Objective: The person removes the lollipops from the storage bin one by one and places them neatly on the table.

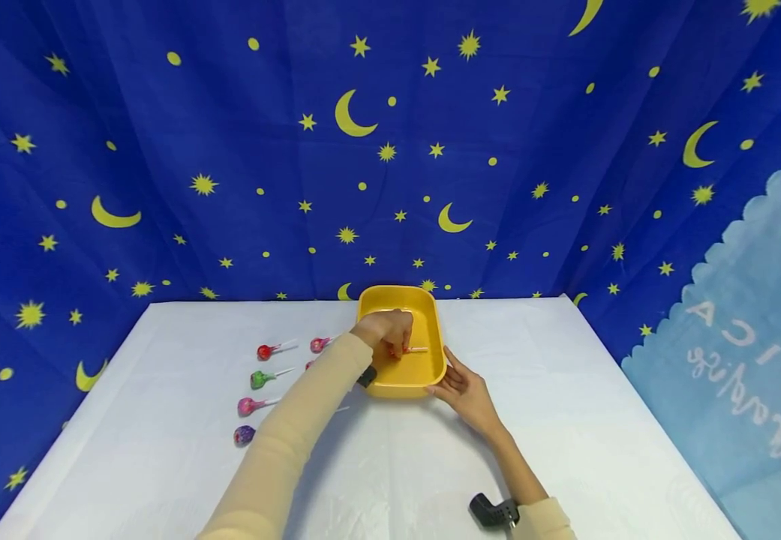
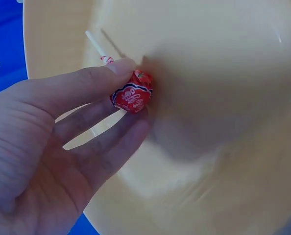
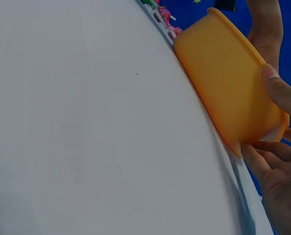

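Observation:
My left hand (image 1: pixel 390 328) reaches down into a yellow plastic basin (image 1: pixel 400 391). Its thumb and fingers pinch a red-wrapped lollipop (image 2: pixel 132 93) by the candy end, and the white stick points away past the thumb. In the left wrist view, the pale inside of the basin lies behind the candy. At the basin's near right corner, my right hand (image 1: pixel 466 394) grips the outside. The right wrist view shows that thumb (image 3: pixel 278 83) up at the rim and the fingers low at the base.
Left of the basin lie several wrapped lollipops on the white table: a red one (image 1: pixel 265 352), a green one (image 1: pixel 258 379), a pink one (image 1: pixel 247 406) and a purple one (image 1: pixel 244 436). The left sleeve (image 1: pixel 295 442) covers part of this group. A blue star-patterned curtain (image 1: pixel 282 165) hangs behind.

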Motion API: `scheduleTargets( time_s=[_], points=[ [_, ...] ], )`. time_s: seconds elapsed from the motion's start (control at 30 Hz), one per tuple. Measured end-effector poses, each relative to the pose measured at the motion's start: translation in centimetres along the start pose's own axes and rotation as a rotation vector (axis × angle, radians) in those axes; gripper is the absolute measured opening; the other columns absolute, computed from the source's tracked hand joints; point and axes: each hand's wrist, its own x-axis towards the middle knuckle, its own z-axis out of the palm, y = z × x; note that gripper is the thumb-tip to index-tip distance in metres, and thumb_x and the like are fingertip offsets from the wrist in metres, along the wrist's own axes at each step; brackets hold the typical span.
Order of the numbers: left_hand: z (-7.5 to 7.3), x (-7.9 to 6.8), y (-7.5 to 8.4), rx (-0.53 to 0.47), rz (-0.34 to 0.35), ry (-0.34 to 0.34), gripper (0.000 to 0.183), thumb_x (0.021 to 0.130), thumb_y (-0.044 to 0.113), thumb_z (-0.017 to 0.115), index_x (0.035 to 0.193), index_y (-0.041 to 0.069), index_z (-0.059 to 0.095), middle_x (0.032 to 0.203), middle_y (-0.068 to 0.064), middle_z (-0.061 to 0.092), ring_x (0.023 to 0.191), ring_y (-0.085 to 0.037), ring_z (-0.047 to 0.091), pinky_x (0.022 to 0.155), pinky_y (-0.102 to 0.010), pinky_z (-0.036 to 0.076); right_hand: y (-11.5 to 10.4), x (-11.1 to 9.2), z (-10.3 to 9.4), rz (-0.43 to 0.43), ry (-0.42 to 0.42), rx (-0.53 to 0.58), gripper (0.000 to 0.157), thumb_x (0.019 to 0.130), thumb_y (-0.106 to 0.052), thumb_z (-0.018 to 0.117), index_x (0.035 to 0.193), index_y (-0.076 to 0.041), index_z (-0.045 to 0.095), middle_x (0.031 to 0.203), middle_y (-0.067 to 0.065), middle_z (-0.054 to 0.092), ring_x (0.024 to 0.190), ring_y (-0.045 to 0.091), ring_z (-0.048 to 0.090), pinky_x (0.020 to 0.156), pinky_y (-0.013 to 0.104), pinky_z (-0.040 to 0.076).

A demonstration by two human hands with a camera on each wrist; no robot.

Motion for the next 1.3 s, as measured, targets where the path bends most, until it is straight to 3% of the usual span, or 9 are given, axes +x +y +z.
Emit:
scheduleTargets(
  time_s=[0.17, 0.4, 0.7, 1.0, 1.3],
  points=[
    [-0.2, -0.7, -0.2, -0.056, 0.016, -0.014, 0.012, 0.081, 0.004, 0.077, 0.093, 0.003, 0.075, 0.080, -0.006, 0.071, 0.075, -0.018, 0.065, 0.078, -0.029, 0.058, 0.0, 0.0, 0.1, -0.022, -0.013, -0.016, 0.082, 0.083, -0.004, 0.075, 0.150, 0.002, 0.028, 0.136, 0.036, 0.047, 0.124, 0.046, 0.051, 0.093, 0.027, 0.050],
    [-1.6, -1.8, 0.0, -0.049, 0.133, 0.010, 0.020, 0.081, 0.007, 0.078, 0.100, 0.001, 0.074, 0.079, -0.005, 0.071, 0.072, -0.015, 0.064, 0.074, -0.026, 0.057, -0.2, 0.1, 0.0, -0.031, -0.007, -0.028, 0.083, 0.083, -0.006, 0.076, 0.150, 0.002, 0.028, 0.137, 0.035, 0.046, 0.125, 0.046, 0.050, 0.093, 0.027, 0.050],
    [-2.1, -4.6, -0.4, -0.059, 0.254, 0.051, 0.022, 0.084, 0.006, 0.074, 0.106, 0.000, 0.072, 0.082, -0.003, 0.070, 0.071, -0.013, 0.060, 0.068, -0.022, 0.051, -0.3, -0.3, -0.6, -0.037, 0.016, -0.047, 0.081, 0.083, -0.003, 0.075, 0.149, 0.004, 0.030, 0.133, 0.036, 0.050, 0.122, 0.046, 0.053, 0.091, 0.026, 0.051],
    [-1.3, -8.6, -2.0, -0.083, 0.348, 0.154, 0.020, 0.087, 0.007, 0.069, 0.105, 0.000, 0.072, 0.087, -0.002, 0.068, 0.078, -0.013, 0.055, 0.069, -0.021, 0.048, 0.7, -0.3, -0.8, -0.033, 0.012, -0.023, 0.080, 0.082, 0.001, 0.074, 0.149, 0.005, 0.029, 0.135, 0.035, 0.048, 0.124, 0.046, 0.051, 0.092, 0.023, 0.050],
    [-0.4, -14.2, -3.6, -0.136, 0.324, 0.207, 0.021, 0.090, 0.009, 0.068, 0.110, 0.003, 0.072, 0.082, 0.000, 0.063, 0.068, -0.012, 0.052, 0.061, -0.020, 0.048, 2.8, 0.8, -0.4, -0.060, 0.014, -0.025, 0.082, 0.083, -0.006, 0.076, 0.151, -0.007, 0.031, 0.138, 0.028, 0.051, 0.124, 0.039, 0.054, 0.093, 0.024, 0.050]
  ],
)
